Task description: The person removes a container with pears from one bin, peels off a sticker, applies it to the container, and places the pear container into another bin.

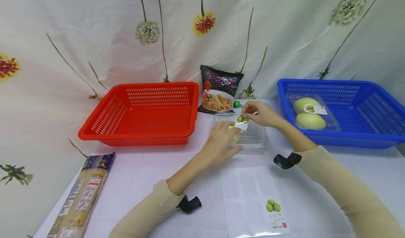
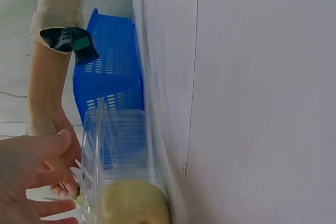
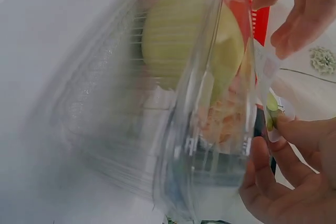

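Observation:
A clear plastic box [image 1: 254, 137] with a lid stands on the table, holding a pale yellow-green melon [image 3: 176, 38]. Over its lid is a white sticker [image 1: 242, 124] printted with green fruit. My right hand [image 1: 262, 114] pinches the sticker's far edge between thumb and fingers. Beside it, my left hand [image 1: 218, 145] spreads over the left part of the lid, its fingertips close to the sticker's near edge; whether they touch it I cannot tell. Nearer the front lies a sticker sheet [image 1: 243, 199] with one fruit sticker [image 1: 276, 213] on it.
A red basket [image 1: 158, 139] stands back left, a blue basket [image 1: 354, 137] back right with a labelled box of melons [image 1: 311, 120]. Behind the box are a black food packet [image 1: 218, 90] and a small green object [image 1: 237, 104]. Packed noodles [image 1: 83, 192] lie at the left.

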Demonstrator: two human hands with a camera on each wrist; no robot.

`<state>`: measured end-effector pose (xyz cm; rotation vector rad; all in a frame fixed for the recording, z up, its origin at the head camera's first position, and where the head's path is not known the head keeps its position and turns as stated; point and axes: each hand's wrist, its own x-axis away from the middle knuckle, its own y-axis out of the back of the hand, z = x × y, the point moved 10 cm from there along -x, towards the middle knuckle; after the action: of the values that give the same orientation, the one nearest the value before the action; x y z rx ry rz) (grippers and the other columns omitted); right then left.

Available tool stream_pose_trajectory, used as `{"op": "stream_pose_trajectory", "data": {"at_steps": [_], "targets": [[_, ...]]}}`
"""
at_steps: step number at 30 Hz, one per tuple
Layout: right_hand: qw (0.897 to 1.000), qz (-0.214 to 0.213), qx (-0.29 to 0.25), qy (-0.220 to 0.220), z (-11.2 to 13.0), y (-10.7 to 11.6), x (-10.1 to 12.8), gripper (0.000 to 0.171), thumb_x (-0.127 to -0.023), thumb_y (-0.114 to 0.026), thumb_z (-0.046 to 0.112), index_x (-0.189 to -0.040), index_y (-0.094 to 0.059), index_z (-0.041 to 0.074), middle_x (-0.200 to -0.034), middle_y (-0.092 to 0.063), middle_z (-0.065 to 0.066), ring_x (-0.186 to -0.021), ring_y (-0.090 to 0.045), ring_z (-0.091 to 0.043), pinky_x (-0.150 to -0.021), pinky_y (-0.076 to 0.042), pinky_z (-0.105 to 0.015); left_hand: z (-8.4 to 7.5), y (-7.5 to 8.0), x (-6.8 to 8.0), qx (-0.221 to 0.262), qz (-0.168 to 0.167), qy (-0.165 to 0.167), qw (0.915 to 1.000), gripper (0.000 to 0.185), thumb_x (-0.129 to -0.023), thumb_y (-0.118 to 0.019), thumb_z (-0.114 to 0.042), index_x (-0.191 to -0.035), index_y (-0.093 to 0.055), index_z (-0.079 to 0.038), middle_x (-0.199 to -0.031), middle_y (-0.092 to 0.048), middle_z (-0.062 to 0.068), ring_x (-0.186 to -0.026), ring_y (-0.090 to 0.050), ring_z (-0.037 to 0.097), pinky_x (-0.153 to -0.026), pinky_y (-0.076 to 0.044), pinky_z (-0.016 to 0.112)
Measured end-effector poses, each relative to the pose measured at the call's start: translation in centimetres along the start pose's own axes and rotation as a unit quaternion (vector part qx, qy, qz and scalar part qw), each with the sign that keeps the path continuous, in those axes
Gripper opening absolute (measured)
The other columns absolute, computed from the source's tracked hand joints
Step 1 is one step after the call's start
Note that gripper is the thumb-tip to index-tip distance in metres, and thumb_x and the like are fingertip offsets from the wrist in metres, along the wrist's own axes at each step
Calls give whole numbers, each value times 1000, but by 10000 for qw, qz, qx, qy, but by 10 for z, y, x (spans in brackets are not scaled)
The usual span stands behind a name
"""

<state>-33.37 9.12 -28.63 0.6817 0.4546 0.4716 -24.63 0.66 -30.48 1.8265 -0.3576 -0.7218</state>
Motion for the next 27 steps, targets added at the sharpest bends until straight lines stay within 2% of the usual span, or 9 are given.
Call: {"op": "stream_pose_trajectory", "data": {"at_steps": [3,6,11,14,17,20,22,24,27], "targets": [[10000,24,-36,-43,-6,-2,-5,3,-88,-60,-2,-90,-60,-5,-84,-65,-17,-77,-60,-30,-63,-46,-24,-1,-12,-3,-246,365,-20,9990,57,-85,-66,-41,-133,-53,-12,-137,-45,13,-128,-35,29,-101,-33,49],[9999,71,-15,-108,-10,-6,-6,4,-88,-61,-2,-90,-60,-6,-83,-65,-17,-77,-60,-30,-65,-48,-27,-3,-19,-2,-484,548,-37,9973,63,-85,-64,-47,-136,-50,-13,-138,-45,12,-130,-35,29,-99,-32,49],[9994,136,244,-186,-14,-13,-5,8,-84,-65,-2,-90,-59,-4,-84,-64,-15,-78,-60,-27,-70,-51,-35,-5,-22,0,-786,402,-58,9961,64,-83,-65,-50,-130,-49,-9,-130,-49,9,-125,-38,26,-96,-32,45],[9988,103,445,-172,-13,-15,-3,21,-81,-70,1,-98,-58,-5,-92,-63,-18,-85,-59,-30,-76,-50,-41,-5,-21,1,-844,288,-92,9960,63,-83,-65,-49,-126,-46,-7,-126,-50,8,-123,-39,25,-94,-32,43],[9969,-9,744,-237,-13,-15,-2,41,-78,-75,10,-112,-56,-7,-107,-61,-23,-100,-56,-36,-87,-46,-49,-4,-22,2,-961,357,-109,9947,65,-84,-64,-50,-128,-47,-6,-130,-48,8,-124,-38,24,-96,-31,43],[9926,-38,1105,-496,-18,-17,-3,58,-79,-75,21,-125,-51,-6,-122,-54,-26,-113,-48,-43,-94,-36,-60,-1,-26,2,-1131,592,-85,9918,66,-85,-62,-52,-132,-49,-7,-140,-42,9,-128,-36,24,-99,-30,44],[9891,-6,1263,-752,-24,-19,-3,65,-81,-73,28,-132,-48,-3,-129,-51,-27,-118,-43,-46,-94,-30,-66,1,-28,2,-1168,735,-62,9904,66,-85,-62,-52,-132,-51,-7,-145,-38,10,-130,-34,24,-101,-29,46],[9849,43,1396,-1019,-30,-22,-4,68,-82,-71,33,-135,-46,-2,-130,-50,-26,-120,-43,-47,-92,-27,-69,2,-29,2,-1149,821,-34,9900,65,-86,-62,-51,-134,-51,-9,-148,-34,11,-132,-33,25,-103,-29,47],[9798,35,1455,-1373,-38,-22,-4,70,-84,-68,39,-134,-45,-3,-128,-53,-25,-118,-47,-44,-92,-27,-67,3,-29,2,-1128,829,-12,9902,62,-86,-62,-49,-135,-50,-12,-146,-36,12,-133,-32,27,-105,-29,48]]}}
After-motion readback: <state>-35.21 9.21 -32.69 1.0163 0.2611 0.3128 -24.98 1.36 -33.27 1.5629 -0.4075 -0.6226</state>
